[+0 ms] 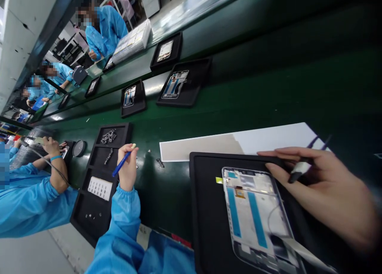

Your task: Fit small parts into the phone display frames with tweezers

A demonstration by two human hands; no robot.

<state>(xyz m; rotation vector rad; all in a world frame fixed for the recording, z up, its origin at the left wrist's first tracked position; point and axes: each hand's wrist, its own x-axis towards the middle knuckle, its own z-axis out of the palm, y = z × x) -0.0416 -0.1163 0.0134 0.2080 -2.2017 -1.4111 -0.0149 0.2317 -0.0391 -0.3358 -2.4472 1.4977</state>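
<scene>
My left hand (127, 172) is closed around a slim blue pen-like tool (121, 163) with a pale end, above the green bench beside a compartmented black tray (86, 162). At the right, my right hand (325, 186) grips the far edge of a black foam tray (205, 210), with black-and-white tweezers (301, 168) tucked in its fingers, two dark prongs pointing away. In that tray lies an opened phone frame (246, 210) with blue strips, a yellow-green tab and a loose flex cable.
A white sheet (268, 136) lies behind the tray. Small parts (160, 163) are scattered on the bench. Along the line sit more black trays (191, 83) with phone frames. To the left a co-worker's hand (51, 146) holds a corded tool; others in blue work farther off.
</scene>
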